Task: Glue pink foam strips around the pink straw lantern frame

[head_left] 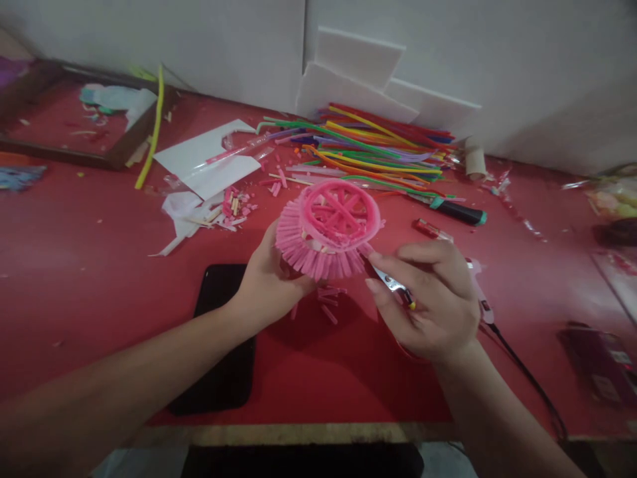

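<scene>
A round pink craft piece [342, 216] is held up over the red table. Its top is a fuzzy ring with crossing spokes inside, and a fringe of short pink pipe-cleaner strips hangs around the rim. My left hand [273, 282] grips it from the left and below, some fingers hidden behind the fringe. At its right lower edge, my right hand [430, 299] is closed around pliers [393, 282] with a metal head and a bit of yellow at the handle. The jaws touch or nearly touch the fringe; I cannot tell which. Cut pink bits [328, 305] lie underneath.
Behind lie a heap of coloured pipe cleaners [368, 146], white paper [209, 159], a black-handled cutter [458, 211] and a cardboard roll [474, 159]. A black phone [223, 358] lies under my left arm. A glue gun [480, 285] with its cable is at right, a wooden tray [107, 159] far left.
</scene>
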The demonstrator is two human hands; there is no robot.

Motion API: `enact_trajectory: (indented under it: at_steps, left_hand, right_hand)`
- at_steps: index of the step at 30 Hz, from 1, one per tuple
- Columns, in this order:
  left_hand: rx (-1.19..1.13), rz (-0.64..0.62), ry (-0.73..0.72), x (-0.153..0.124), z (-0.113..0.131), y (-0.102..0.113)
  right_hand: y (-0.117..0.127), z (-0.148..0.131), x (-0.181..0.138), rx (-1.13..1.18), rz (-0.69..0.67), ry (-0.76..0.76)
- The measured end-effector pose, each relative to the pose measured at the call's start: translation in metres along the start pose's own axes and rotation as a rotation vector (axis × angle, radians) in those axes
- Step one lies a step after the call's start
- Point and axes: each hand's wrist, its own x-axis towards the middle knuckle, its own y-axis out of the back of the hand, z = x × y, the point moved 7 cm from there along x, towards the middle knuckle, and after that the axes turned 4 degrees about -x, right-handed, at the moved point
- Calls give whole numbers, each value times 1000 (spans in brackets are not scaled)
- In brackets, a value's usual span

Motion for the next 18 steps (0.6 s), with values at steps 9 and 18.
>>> enact_trajectory:
  at_steps: [9, 18]
  left_hand:
    - [-93, -79, -38, -1, -4, -6]
    - [-101, -78, -28, -1, -4, -6]
  right_hand:
    - [-3, -4, 3, -61, 56, 57]
    - [-1, -8, 5, -79, 40, 122]
